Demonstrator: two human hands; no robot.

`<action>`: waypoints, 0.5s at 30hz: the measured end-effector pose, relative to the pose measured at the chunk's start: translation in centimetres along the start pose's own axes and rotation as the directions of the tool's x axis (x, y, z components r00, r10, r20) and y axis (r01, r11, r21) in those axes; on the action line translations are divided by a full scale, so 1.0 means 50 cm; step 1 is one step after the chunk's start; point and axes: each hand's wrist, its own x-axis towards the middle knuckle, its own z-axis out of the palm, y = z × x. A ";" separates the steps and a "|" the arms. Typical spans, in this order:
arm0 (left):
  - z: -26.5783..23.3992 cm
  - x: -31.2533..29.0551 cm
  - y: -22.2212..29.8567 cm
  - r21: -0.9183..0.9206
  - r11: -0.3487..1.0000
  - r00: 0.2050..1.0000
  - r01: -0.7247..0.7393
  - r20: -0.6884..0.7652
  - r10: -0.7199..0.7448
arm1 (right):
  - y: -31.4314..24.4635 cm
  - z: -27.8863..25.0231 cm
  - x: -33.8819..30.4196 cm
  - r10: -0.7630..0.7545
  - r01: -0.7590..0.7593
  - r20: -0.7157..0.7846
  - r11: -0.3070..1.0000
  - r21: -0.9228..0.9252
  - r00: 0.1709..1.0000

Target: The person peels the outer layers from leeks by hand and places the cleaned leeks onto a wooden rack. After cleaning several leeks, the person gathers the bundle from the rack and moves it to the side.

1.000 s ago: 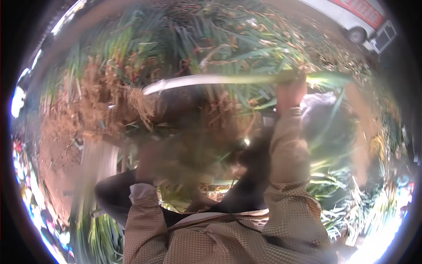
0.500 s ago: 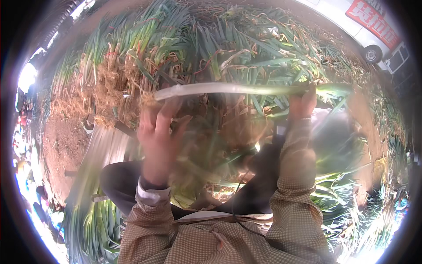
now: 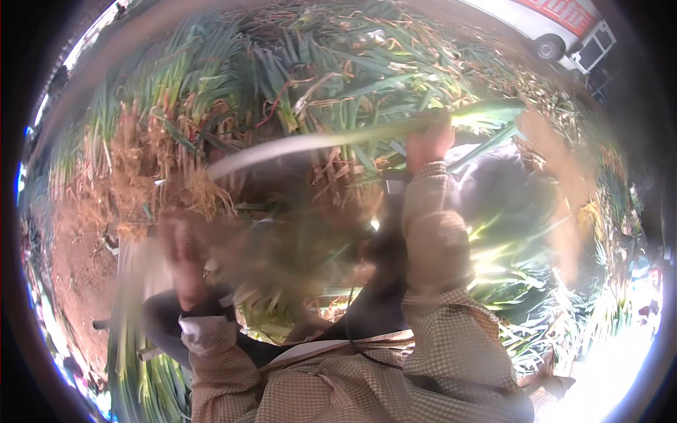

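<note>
My right hand [image 3: 430, 143] is closed round the green upper part of a long leek [image 3: 303, 144]. The leek's pale stem points left, a little downward, and green leaves stick out past my hand on the right. My left hand [image 3: 185, 247] is apart from the leek, low on the left. Motion smears its fingers, so I cannot tell how they are held. Beneath and beside it lies a bundle of pale-stemmed leeks [image 3: 137, 363], their green leaves toward me.
Ahead spreads a big heap of leeks [image 3: 233, 63] with brown, earthy roots [image 3: 130, 151]. Loose green leaves [image 3: 522, 303] lie to my right. Bare soil [image 3: 84, 268] shows at the left. A white vehicle [image 3: 522, 25] stands at the far right.
My left hand has come away from the leek's pale end and dropped down to the left. My right hand still holds the leek, now more tilted. The whole view has shifted.
</note>
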 end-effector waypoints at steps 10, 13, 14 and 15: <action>-0.003 0.024 -0.151 0.114 0.991 0.865 -0.065 0.501 -0.001 | 0.061 0.161 -0.274 0.504 -0.649 0.414 0.643 0.407 0.758; 0.168 0.029 -0.096 -0.079 0.989 0.942 0.125 0.321 -0.094 | 0.060 0.169 -0.445 0.693 -0.854 0.589 0.520 -0.009 0.416; 0.206 0.034 -0.084 -0.253 0.950 0.959 0.184 0.256 -0.117 | 0.081 0.151 -0.466 0.530 -0.553 0.664 0.807 -0.205 0.527; 0.221 0.043 -0.061 -0.423 0.880 0.971 0.214 0.191 -0.144 | 0.061 0.151 -0.476 0.477 -0.409 0.720 0.866 -0.287 0.504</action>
